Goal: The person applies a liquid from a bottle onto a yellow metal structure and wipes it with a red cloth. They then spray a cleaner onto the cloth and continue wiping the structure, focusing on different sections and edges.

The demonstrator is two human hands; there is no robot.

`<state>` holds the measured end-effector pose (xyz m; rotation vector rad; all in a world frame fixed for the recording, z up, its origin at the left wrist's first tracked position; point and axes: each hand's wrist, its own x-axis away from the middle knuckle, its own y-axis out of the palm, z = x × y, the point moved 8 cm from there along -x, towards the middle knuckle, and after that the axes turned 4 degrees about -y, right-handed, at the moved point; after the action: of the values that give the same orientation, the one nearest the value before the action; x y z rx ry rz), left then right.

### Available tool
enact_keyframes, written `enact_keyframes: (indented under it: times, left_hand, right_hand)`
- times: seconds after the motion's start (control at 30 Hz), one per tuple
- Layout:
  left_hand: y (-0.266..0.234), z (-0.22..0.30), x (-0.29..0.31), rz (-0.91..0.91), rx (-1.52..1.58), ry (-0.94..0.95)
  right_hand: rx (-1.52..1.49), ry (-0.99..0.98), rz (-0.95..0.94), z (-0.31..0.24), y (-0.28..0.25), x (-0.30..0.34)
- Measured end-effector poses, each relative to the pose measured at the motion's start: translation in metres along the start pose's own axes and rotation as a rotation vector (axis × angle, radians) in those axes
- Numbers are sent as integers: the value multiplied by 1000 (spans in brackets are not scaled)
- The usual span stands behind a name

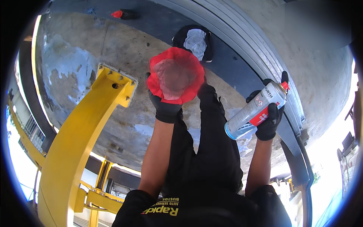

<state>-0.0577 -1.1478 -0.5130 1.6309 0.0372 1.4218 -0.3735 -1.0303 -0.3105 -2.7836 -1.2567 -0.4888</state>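
My left hand (166, 106), in a black glove, supports a round red cloth (185, 90) from beneath. Its rim is ruffled, and a duller pinkish-grey patch fills the middle. Most of the fingers are hidden under the cloth. My right hand (269, 123), also gloved in black, is wrapped round an aerosol can (247, 113). The can is silver-grey with a red panel, a blue base ring and a red nozzle. It is tilted, nozzle up to the right, and apart from the cloth. The index finger reaches up beside the nozzle.
A yellow steel post (81, 125) with a bolted base plate rises on the left. Beyond the cloth lies a black item with a pale cloth (196, 41) in it. A red-tipped black object (117, 14) lies farther off. Grey metal rails (261, 49) curve along the right.
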Motion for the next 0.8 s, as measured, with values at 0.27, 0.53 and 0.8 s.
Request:
enact_keyframes:
  times: [0.27,0.53,0.8]
  left_hand:
    - [43,13,22,-128,-1095,472]
    - [32,42,15,-145,-468,241]
    - [39,86,13,-187,-400,319]
  right_hand:
    - [-457,525,-250,43,104,9]
    - [404,321,-346,78,178,0]
    - [453,413,-613,78,269,11]
